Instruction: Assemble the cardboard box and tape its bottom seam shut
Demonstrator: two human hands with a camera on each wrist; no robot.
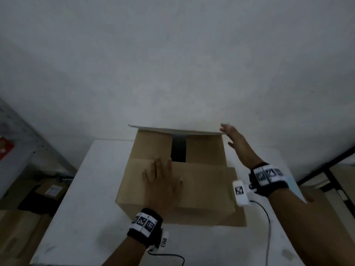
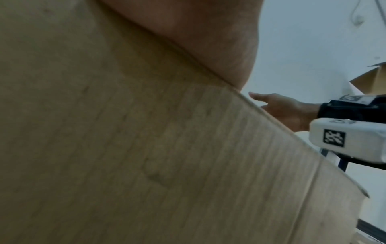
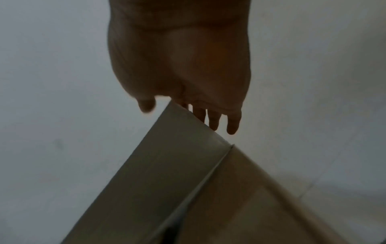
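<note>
A brown cardboard box [image 1: 203, 181] stands on the white table [image 1: 84, 217] with its flaps facing up. The two side flaps lie folded in, with a dark gap [image 1: 178, 150] between them. My left hand [image 1: 162, 181] lies flat, fingers straight, pressing the near flap [image 2: 146, 148] down. The far flap [image 1: 172, 129] stands raised. My right hand [image 1: 233, 139] reaches with straight fingers to that flap's right end [image 3: 183, 132] and touches its edge. No tape is in view.
A flat piece of cardboard [image 1: 238, 214] lies under the box at its right side. A white wall [image 1: 172, 64] rises right behind the table. Shelving [image 1: 21, 143] and a dark package [image 1: 44, 196] sit low at the left. Cables [image 1: 269, 223] trail from both wrists.
</note>
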